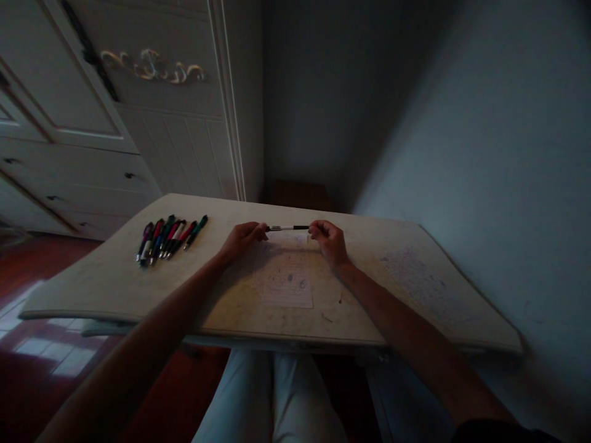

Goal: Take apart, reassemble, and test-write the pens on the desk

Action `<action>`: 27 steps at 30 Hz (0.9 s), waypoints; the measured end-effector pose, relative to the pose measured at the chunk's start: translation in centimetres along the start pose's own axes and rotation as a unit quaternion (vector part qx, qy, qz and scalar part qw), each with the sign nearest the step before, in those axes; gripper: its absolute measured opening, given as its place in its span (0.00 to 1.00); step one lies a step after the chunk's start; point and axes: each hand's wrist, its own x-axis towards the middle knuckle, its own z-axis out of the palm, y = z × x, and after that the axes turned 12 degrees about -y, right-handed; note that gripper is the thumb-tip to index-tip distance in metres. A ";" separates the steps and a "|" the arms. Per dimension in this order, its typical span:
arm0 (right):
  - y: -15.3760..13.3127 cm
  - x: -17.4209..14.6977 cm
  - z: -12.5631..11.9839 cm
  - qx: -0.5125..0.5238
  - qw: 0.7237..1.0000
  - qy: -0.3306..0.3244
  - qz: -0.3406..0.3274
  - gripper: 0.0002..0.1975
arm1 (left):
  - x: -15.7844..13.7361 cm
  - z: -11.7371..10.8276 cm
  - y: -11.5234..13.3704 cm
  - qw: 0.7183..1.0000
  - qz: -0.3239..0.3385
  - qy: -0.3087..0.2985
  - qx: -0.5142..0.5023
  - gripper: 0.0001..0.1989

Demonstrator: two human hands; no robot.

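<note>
A black and white pen (287, 227) lies level between my two hands, above the far end of a sheet of paper. My left hand (244, 239) pinches its left end with thumb and fingers. At the other end, my right hand (329, 239) grips the dark tip between its fingertips. Beneath them the scribbled paper (286, 280) rests flat on the pale table (221, 317). Off to the left lies a loose group of several pens (168, 239) in dark, red, green and white, well apart from my left hand.
A white cabinet (184, 141) with drawers stands beyond the table's left side. On the right, the table meets a pale wall (484, 160). Blue scribbles (420, 280) mark the right part of the tabletop. A brown box-like thing (300, 194) sits behind the far edge.
</note>
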 end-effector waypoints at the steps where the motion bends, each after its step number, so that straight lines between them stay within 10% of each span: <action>1: 0.0 0.0 0.0 -0.004 1.000 -0.002 0.000 0.10 | 0.0 0.0 -0.1 1.000 -0.010 0.002 -0.004 0.28; 27: 0.3 -0.3 -0.2 -0.144 0.989 -0.013 -0.044 0.05 | -0.4 0.3 0.2 0.991 -0.005 0.011 -0.136 0.11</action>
